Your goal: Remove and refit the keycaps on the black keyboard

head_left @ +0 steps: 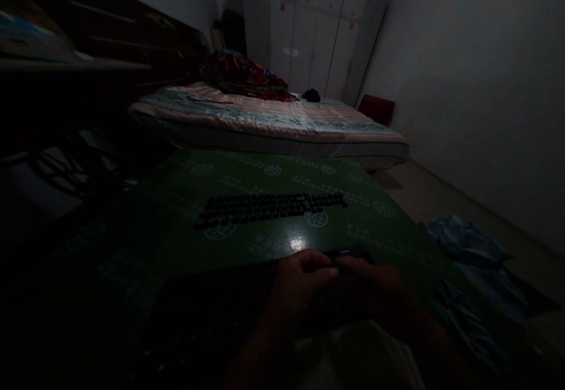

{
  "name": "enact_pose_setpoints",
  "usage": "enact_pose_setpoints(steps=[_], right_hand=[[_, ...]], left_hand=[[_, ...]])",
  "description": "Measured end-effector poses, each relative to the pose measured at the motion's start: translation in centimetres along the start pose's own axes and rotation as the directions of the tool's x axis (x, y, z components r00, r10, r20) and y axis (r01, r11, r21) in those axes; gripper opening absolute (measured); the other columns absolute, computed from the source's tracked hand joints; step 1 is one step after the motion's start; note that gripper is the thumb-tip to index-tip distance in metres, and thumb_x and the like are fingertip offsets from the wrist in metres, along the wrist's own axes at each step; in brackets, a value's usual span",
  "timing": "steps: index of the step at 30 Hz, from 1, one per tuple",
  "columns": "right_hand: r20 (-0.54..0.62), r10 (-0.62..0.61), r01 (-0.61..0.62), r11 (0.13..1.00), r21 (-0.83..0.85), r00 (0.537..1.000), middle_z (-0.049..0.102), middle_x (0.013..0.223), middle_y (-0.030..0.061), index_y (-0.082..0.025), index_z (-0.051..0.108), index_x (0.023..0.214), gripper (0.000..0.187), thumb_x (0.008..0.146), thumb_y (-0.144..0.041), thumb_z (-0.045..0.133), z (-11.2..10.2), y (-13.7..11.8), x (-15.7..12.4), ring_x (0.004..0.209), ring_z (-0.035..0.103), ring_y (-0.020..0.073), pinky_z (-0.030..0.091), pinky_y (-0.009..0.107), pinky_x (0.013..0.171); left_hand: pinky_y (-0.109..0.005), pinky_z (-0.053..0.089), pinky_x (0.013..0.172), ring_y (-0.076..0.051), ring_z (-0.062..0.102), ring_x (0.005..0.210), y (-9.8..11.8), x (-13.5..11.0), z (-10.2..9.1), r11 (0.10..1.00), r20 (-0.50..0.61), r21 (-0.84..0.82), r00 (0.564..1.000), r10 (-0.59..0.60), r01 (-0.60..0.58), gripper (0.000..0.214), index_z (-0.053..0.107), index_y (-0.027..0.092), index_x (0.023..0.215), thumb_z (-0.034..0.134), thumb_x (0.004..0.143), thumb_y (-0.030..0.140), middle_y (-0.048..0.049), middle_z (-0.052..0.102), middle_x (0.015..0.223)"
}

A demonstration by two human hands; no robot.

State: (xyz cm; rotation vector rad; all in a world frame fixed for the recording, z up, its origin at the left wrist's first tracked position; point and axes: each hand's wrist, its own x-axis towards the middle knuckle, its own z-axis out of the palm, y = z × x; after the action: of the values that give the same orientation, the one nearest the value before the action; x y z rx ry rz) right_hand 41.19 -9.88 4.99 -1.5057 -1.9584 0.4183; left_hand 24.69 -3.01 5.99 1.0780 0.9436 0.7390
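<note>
A dark keyboard (212,296) lies at the near side of the green table, its details mostly lost in the dim light. Over its right part, my left hand (300,278) has thumb and index finger pinched together. Meeting it from the right, my right hand (379,281) is closed with its fingertips close to the left ones. Anything between the fingertips is too dark and small to make out. Beyond the keyboard, several loose black keycaps (265,206) sit in rows on the tabletop, set out like a keyboard layout.
The green table (247,243) bears printed globe marks and a bright light reflection. A bed (282,122) with a red patterned blanket (247,75) stands past its far edge. Crumpled cloth (468,240) lies at the right. Wardrobe doors (304,37) close off the back.
</note>
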Motion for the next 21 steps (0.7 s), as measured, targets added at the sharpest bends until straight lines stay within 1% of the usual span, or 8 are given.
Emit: enact_pose_setpoints(steps=[2, 5, 10, 13, 15, 18, 20, 21], right_hand=[[0.048, -0.020, 0.020, 1.000, -0.011, 0.999, 0.071, 0.092, 0.0036, -0.023, 0.061, 0.110, 0.032, 0.082, -0.020, 0.044, 0.2, -0.5, 0.9, 0.075, 0.066, 0.0145, 0.047, 0.021, 0.064], [0.100, -0.002, 0.007, 0.999, -0.047, 0.995, 0.071, 0.082, 0.0021, -0.023, 0.065, 0.101, 0.025, 0.083, -0.024, 0.048, 0.5, -1.0, 2.1, 0.067, 0.064, 0.0148, 0.044, 0.021, 0.059], [0.176, 0.011, -0.004, 0.999, -0.040, 0.984, 0.070, 0.079, 0.0011, -0.025, 0.066, 0.098, 0.025, 0.085, -0.030, 0.045, 1.5, -1.3, 3.2, 0.065, 0.062, 0.0143, 0.041, 0.021, 0.058], [0.191, 0.008, 0.002, 0.999, -0.053, 0.982, 0.070, 0.078, 0.0015, -0.025, 0.068, 0.095, 0.026, 0.086, -0.031, 0.044, 1.9, -1.5, 3.5, 0.066, 0.061, 0.0139, 0.041, 0.021, 0.059], [0.193, 0.000, 0.006, 0.999, -0.034, 0.981, 0.070, 0.077, 0.0010, -0.024, 0.069, 0.093, 0.025, 0.085, -0.031, 0.046, 1.9, -1.4, 3.8, 0.065, 0.061, 0.0134, 0.041, 0.020, 0.059], [0.133, 0.036, -0.040, 0.999, 0.029, 0.991, 0.069, 0.073, -0.0010, -0.024, 0.070, 0.089, 0.020, 0.081, -0.030, 0.052, 1.4, 0.1, 5.1, 0.060, 0.060, 0.0122, 0.041, 0.019, 0.056], [0.030, 0.107, -0.108, 0.993, 0.044, 0.994, 0.069, 0.070, -0.0017, -0.023, 0.070, 0.087, 0.019, 0.078, -0.031, 0.055, 0.9, 2.3, 6.7, 0.058, 0.059, 0.0121, 0.041, 0.020, 0.054], [-0.016, 0.143, -0.142, 0.989, 0.034, 0.990, 0.068, 0.068, -0.0016, -0.022, 0.070, 0.087, 0.020, 0.077, -0.033, 0.056, 0.7, 3.7, 7.7, 0.056, 0.058, 0.0120, 0.041, 0.020, 0.054]], left_hand=[[-0.025, 0.044, 0.059, -0.015, 0.058, 0.058, 0.0, -0.1, -0.6, 1.000, -0.010, -0.008, 1.000, -0.019, 0.019, 0.023, 0.064, 0.014, 0.064, 0.075, 0.048, 0.025, -0.0001, 0.064, 0.061], [-0.024, 0.044, 0.057, -0.014, 0.058, 0.057, 0.1, -0.2, -1.3, 1.000, -0.031, 0.002, 0.999, -0.022, 0.022, 0.022, 0.063, 0.014, 0.065, 0.074, 0.049, 0.026, 0.0006, 0.064, 0.059], [-0.023, 0.044, 0.058, -0.013, 0.058, 0.057, 0.2, -0.3, -2.4, 1.000, -0.028, 0.005, 0.999, -0.030, 0.030, 0.017, 0.062, 0.015, 0.062, 0.071, 0.050, 0.022, 0.0027, 0.063, 0.058], [-0.022, 0.043, 0.057, -0.013, 0.058, 0.058, 0.3, -0.1, -3.0, 0.998, -0.032, 0.057, 0.999, -0.019, 0.021, 0.015, 0.062, 0.015, 0.064, 0.070, 0.052, 0.021, 0.0029, 0.063, 0.059], [-0.022, 0.042, 0.055, -0.013, 0.058, 0.057, 0.3, 0.0, -3.2, 0.995, -0.030, 0.095, 0.999, -0.037, 0.040, 0.017, 0.062, 0.015, 0.067, 0.069, 0.053, 0.022, 0.0028, 0.063, 0.058], [-0.023, 0.045, 0.056, -0.016, 0.061, 0.063, 0.2, -0.5, -3.3, 0.987, -0.046, 0.152, 0.998, -0.045, 0.051, 0.024, 0.062, 0.016, 0.081, 0.066, 0.061, 0.029, 0.0006, 0.066, 0.067], [-0.025, 0.047, 0.061, -0.017, 0.063, 0.072, -0.2, -1.4, -3.6, 0.967, -0.100, 0.253, 0.994, 0.036, -0.010, 0.025, 0.061, 0.018, 0.087, 0.062, 0.067, 0.034, -0.0008, 0.069, 0.077], [-0.025, 0.048, 0.064, -0.017, 0.063, 0.075, -0.6, -2.0, -3.8, 0.939, -0.107, 0.341, 0.990, 0.095, -0.053, 0.022, 0.062, 0.020, 0.085, 0.061, 0.069, 0.034, -0.0006, 0.069, 0.081]])
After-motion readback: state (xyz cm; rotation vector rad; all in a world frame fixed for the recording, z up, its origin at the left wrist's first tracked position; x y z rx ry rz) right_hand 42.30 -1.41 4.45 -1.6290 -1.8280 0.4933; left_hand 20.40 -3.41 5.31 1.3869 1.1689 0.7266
